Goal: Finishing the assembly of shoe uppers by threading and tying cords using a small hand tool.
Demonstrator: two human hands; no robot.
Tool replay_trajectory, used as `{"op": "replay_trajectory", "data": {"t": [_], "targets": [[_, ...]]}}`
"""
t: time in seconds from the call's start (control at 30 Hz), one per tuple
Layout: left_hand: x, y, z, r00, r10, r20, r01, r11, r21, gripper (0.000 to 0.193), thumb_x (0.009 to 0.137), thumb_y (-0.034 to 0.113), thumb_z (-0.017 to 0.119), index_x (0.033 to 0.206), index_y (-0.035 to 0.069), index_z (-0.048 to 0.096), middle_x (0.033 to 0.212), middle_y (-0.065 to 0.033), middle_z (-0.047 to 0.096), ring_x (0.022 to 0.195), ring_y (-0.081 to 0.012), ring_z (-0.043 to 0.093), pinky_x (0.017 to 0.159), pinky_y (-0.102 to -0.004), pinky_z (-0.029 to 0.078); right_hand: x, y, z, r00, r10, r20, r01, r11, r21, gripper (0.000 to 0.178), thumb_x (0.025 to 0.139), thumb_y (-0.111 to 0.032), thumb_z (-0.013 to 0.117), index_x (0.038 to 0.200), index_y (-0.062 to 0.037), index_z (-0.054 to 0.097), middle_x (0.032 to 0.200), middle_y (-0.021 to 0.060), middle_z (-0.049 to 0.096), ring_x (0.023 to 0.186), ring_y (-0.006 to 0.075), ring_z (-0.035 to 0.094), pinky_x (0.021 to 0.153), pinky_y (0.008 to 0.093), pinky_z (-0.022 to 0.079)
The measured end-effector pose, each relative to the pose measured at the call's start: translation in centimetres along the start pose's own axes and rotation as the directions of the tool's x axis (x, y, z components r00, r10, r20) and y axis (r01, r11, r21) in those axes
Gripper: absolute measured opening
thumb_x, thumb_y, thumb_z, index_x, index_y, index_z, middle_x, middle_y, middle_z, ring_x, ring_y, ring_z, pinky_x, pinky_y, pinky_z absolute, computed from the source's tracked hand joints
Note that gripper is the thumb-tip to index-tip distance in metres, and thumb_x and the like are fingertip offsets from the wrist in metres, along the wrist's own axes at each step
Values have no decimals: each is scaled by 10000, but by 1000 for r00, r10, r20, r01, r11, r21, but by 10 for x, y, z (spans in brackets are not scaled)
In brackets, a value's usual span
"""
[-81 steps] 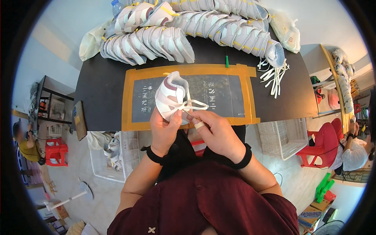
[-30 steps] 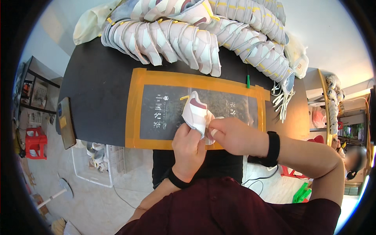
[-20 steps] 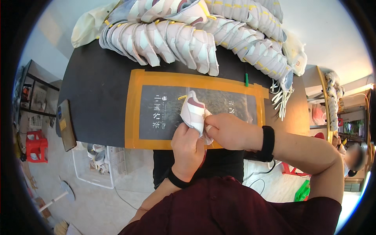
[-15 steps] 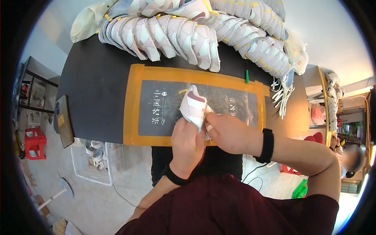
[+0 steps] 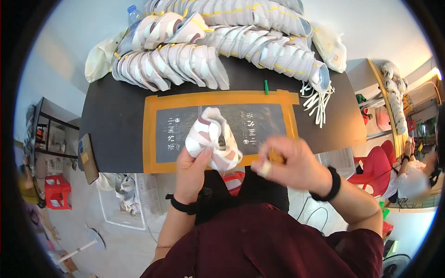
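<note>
My left hand (image 5: pixel 191 172) grips a white shoe upper (image 5: pixel 204 134) with pink and maroon panels, its thumb pressed on the near side. The upper's opening faces up, and a white lace loops at its right edge. To the right of it, and apart from it, my right hand (image 5: pixel 289 162) is closed around a small tool with an orange-brown handle (image 5: pixel 276 156). A thin tip seems to stick out toward the upper, but blur keeps me from telling its exact kind. Below both hands lies a clear sheet (image 5: pixel 185 121) edged with orange tape.
Long nested rows of shoe uppers (image 5: pixel 171 67) line the table's far side. White laces (image 5: pixel 319 104) hang at the right end, near a green-handled tool (image 5: pixel 266 87). A phone (image 5: pixel 88 157) lies at the left edge. A white crate (image 5: pixel 123 224) stands below; another person (image 5: pixel 412 178) sits right.
My right hand has drawn away from the upper to the right, showing the handled tool. The upper has turned so its opening shows, and my left hand has shifted left with it.
</note>
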State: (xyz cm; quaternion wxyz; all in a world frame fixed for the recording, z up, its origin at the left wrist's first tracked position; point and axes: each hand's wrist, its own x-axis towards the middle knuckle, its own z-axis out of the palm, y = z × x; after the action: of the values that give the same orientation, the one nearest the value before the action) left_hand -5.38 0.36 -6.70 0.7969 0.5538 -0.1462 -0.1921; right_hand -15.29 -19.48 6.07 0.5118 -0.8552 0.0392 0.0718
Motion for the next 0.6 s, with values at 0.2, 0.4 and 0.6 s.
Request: {"op": "replay_trajectory", "data": {"t": [0.2,0.4,0.6], "targets": [[-15,1,1,972,-6,237,76,956,-284,458,912,61,619,1346,-1,486,1290,-75,574,1185,-182,542,1040,-371,396,23,44,27,934,-305,-186,326,941,92,137,864,-43,653,998,-49,677,1009,71,612,993,188,575,871,306,460],[-24,2,8,968,-38,249,109,954,-279,460,925,71,595,1361,18,459,1325,-92,541,1214,-197,524,1044,-379,406,25,53,50,903,-347,-253,377,922,82,159,831,-69,655,987,-40,669,996,85,606,960,234,600,847,321,486],[-28,-9,10,978,-97,183,141,958,-249,431,943,61,565,1347,36,415,1316,-98,530,1202,-198,528,1036,-376,421,25,77,61,938,-303,-167,337,909,246,130,825,-66,660,947,-21,652,966,107,604,944,261,591,852,335,477]]}}
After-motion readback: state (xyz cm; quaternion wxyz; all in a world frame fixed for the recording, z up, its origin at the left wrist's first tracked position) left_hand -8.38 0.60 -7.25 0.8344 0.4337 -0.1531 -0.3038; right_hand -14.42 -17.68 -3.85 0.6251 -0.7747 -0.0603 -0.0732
